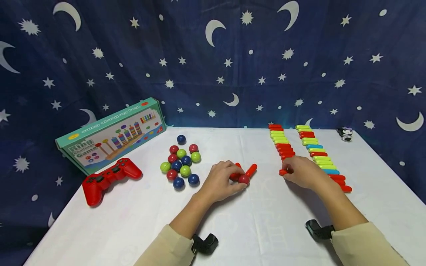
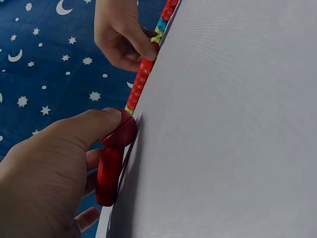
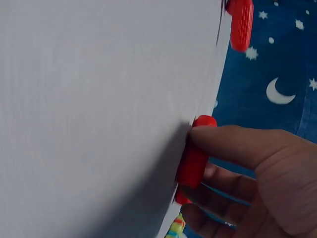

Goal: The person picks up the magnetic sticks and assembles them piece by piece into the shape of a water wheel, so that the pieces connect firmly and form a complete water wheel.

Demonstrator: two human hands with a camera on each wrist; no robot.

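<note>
My left hand [image 1: 221, 181] grips a glossy red ball [image 1: 244, 179] low over the white cloth, its thumb against the ball. Red sticks [image 1: 251, 170] stick out from the ball in a V, one partly behind the fingers. In the left wrist view, a red stick [image 2: 109, 176] meets the ball [image 2: 126, 133]. Farther right, my right hand [image 1: 302, 171] pinches a short red stick [image 1: 283, 172] at the near end of a row of sticks [image 1: 279, 138]. The right wrist view has this stick [image 3: 194, 158] between thumb and fingers.
A longer row of coloured sticks [image 1: 313, 148] runs beside the right hand. Red, blue and green balls [image 1: 176, 166] cluster left of the left hand. A red game controller [image 1: 111, 179], a game box [image 1: 111, 135] and a small figurine [image 1: 346, 133] stand around the table.
</note>
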